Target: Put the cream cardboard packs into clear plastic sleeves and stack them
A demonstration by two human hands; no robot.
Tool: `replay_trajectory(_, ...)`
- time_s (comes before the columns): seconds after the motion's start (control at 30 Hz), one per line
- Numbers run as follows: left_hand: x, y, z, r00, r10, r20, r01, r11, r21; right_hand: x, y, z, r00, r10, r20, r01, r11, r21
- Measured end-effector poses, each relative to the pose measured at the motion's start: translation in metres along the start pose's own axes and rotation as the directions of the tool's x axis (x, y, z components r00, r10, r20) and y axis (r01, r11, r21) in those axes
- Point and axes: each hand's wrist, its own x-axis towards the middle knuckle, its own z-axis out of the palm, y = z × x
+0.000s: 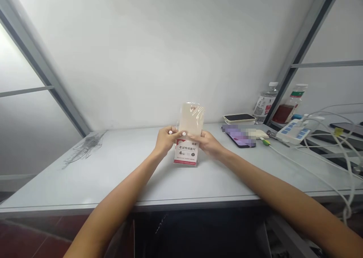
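A ruler set in a clear plastic pouch (186, 154) stands roughly upright above the middle of the desk. Its lower half carries a white and red printed label, while the upper part is pale and glossy with reflections. My left hand (165, 140) grips the pouch's left edge near mid-height, thumb across the front. From the other side, my right hand (209, 142) closes on the right edge, its thumb also laid over the front. Two small round white spots show by the left thumb and fingers; I cannot tell what they are. The fingers behind the pouch are partly hidden.
On the right lie a phone (239, 118), a purple-screened phone (236, 136), a white power strip (295, 131) and tangled white cables (309, 163). Two bottles, one clear (265, 103) and one with dark liquid (287, 104), stand behind. Dark scribbles (87, 146) mark the desk's left.
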Motion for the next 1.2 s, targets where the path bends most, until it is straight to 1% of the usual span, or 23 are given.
replay_trajectory(0.07, 0.0, 0.001, 0.0, 1.0, 0.018, 0.015, -0.018, 1.0, 0.009, 0.0, -0.001, -0.002, 1.0, -0.017, -0.014, 0.016, 0.998, -0.066)
replay_trajectory(0.13, 0.0, 0.003, 0.0, 0.997, 0.001, 0.077, 0.001, 1.0, -0.027, 0.0, -0.003, -0.005, 0.998, -0.039, -0.057, 0.033, 0.995, -0.089)
replay_trajectory(0.2, 0.0, 0.005, -0.001, 0.987, -0.023, 0.159, 0.04, 0.994, -0.099, -0.001, -0.007, -0.008, 0.994, -0.059, -0.089, 0.054, 0.996, -0.066)
replay_trajectory(0.3, -0.001, 0.009, -0.002, 0.96, -0.052, 0.276, 0.108, 0.976, -0.191, -0.002, -0.012, -0.01, 0.993, -0.087, -0.086, 0.084, 0.996, -0.027)
replay_trajectory(0.4, -0.001, 0.009, -0.003, 0.939, -0.06, 0.339, 0.144, 0.963, -0.228, -0.003, -0.015, -0.01, 0.992, -0.105, -0.072, 0.103, 0.994, -0.033)
replay_trajectory(0.47, -0.001, 0.008, -0.004, 0.936, -0.049, 0.347, 0.13, 0.968, -0.214, -0.003, -0.016, -0.009, 0.992, -0.111, -0.062, 0.108, 0.993, -0.045)
replay_trajectory(0.53, -0.001, 0.006, -0.004, 0.936, -0.027, 0.351, 0.093, 0.981, -0.172, -0.004, -0.016, -0.008, 0.991, -0.125, -0.043, 0.121, 0.99, -0.077)
replay_trajectory(0.63, -0.003, 0.004, -0.002, 0.931, 0.012, 0.366, 0.033, 0.993, -0.116, -0.006, -0.016, -0.005, 0.988, -0.157, 0.004, 0.155, 0.97, -0.188)
replay_trajectory(0.73, -0.005, 0.004, -0.001, 0.925, 0.045, 0.377, -0.008, 0.995, -0.101, -0.009, -0.016, -0.001, 0.987, -0.157, 0.043, 0.163, 0.947, -0.275)
replay_trajectory(0.83, -0.007, 0.007, -0.002, 0.926, 0.053, 0.374, -0.029, 0.997, -0.069, -0.011, -0.016, 0.001, 0.985, -0.168, 0.034, 0.17, 0.942, -0.291)
replay_trajectory(1.03, -0.005, 0.006, -0.004, 0.93, 0.034, 0.367, -0.071, 0.994, 0.087, -0.011, -0.018, 0.0, 0.983, -0.186, 0.014, 0.182, 0.943, -0.28)
replay_trajectory(1.13, -0.006, 0.006, -0.003, 0.932, 0.034, 0.362, -0.076, 0.992, 0.103, -0.011, -0.019, 0.0, 0.981, -0.191, 0.023, 0.19, 0.939, -0.288)
replay_trajectory(1.2, -0.006, 0.006, -0.003, 0.935, 0.034, 0.354, -0.072, 0.993, 0.095, -0.011, -0.018, -0.001, 0.981, -0.187, 0.056, 0.195, 0.933, -0.304)
